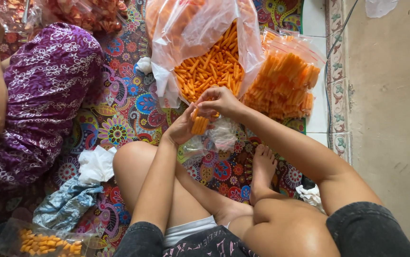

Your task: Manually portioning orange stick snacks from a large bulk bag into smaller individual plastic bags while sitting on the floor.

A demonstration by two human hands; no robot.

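My left hand (183, 127) cups a small clear plastic bag (219, 133) with a bunch of orange stick snacks (199, 124) at its mouth. My right hand (219, 101) pinches a few of the sticks just above the left hand, at the lip of a large open plastic bag of orange stick snacks (209, 71). I sit cross-legged on a colourful patterned mat (129, 109), my bare foot (262, 166) beneath the hands.
A sealed clear bag of the same sticks (283, 85) lies to the right of the big bag. Another person in purple patterned cloth (43, 90) sits at left. White (95, 164) and blue (64, 202) crumpled plastic, and a small filled packet (43, 242), lie at lower left. Tiled floor edge (338, 95) at right.
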